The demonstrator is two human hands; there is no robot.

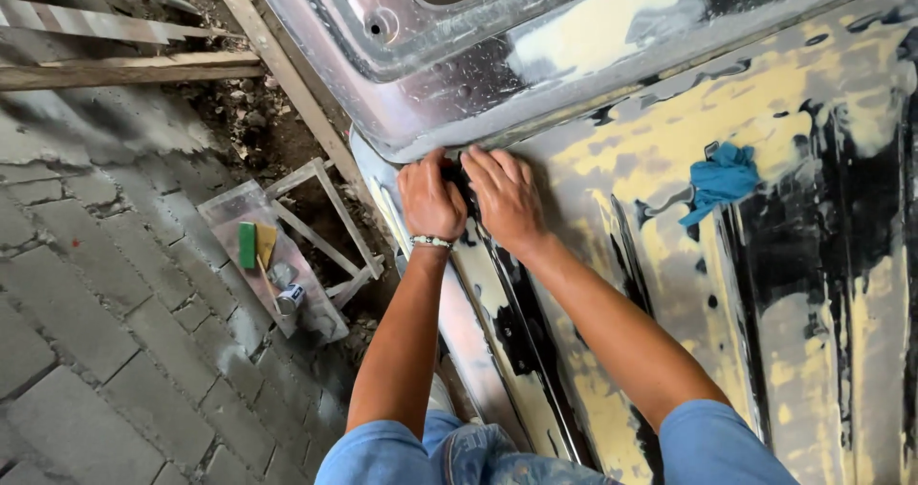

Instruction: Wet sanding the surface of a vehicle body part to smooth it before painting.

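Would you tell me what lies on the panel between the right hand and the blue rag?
In the head view, only bare bodywork: between the right hand and the blue rag the car panel shows yellow filler patches, nothing resting on it.

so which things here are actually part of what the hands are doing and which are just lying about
In use:
- left hand and right hand, pressed side by side on a small dark piece, hidden under the fingers
- car body panel, patched with yellow filler

Lying about:
- blue rag on the panel
- board on the paving, with a green block, a yellow spreader and a small tin
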